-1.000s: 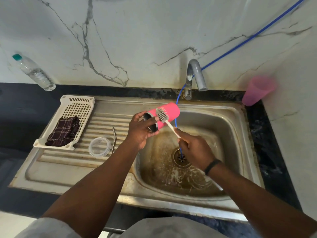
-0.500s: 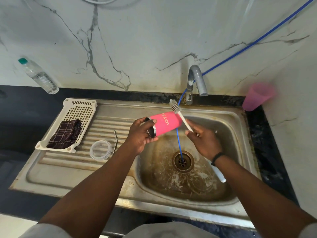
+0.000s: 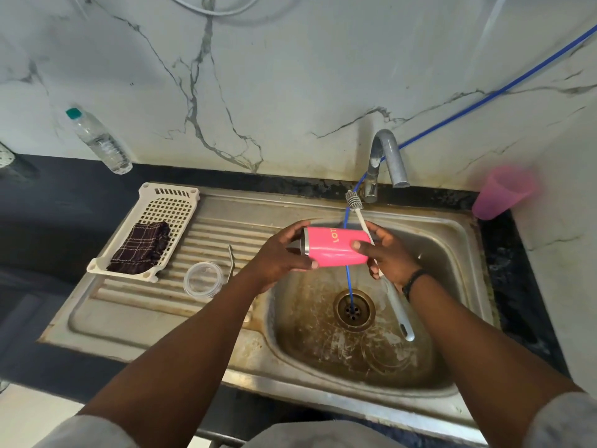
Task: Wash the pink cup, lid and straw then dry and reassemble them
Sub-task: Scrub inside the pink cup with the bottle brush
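Note:
The pink cup (image 3: 332, 247) lies sideways over the sink basin, its steel rim pointing left. My left hand (image 3: 277, 257) grips the rim end. My right hand (image 3: 386, 253) grips the base end, thumb across the pink wall, and also holds the white bottle brush (image 3: 358, 211) against the cup. The brush's bristles point up toward the tap and its handle runs down over the basin. The clear lid (image 3: 203, 279) lies flat on the drainboard. The metal straw (image 3: 230, 261) lies just right of the lid.
The steel sink (image 3: 429, 376) has a stained basin with a drain (image 3: 353, 308). A blue hose (image 3: 348, 282) runs from the wall into the drain. The tap (image 3: 386, 160) stands behind. A white basket (image 3: 168, 205) holds a dark cloth (image 3: 140, 247). A water bottle (image 3: 98, 140) and pink plastic tumbler (image 3: 500, 192) stand on the counter.
The brush has come off the cup's side and now points up toward the tap. My right hand has moved onto the cup's base end, so both hands hold the cup.

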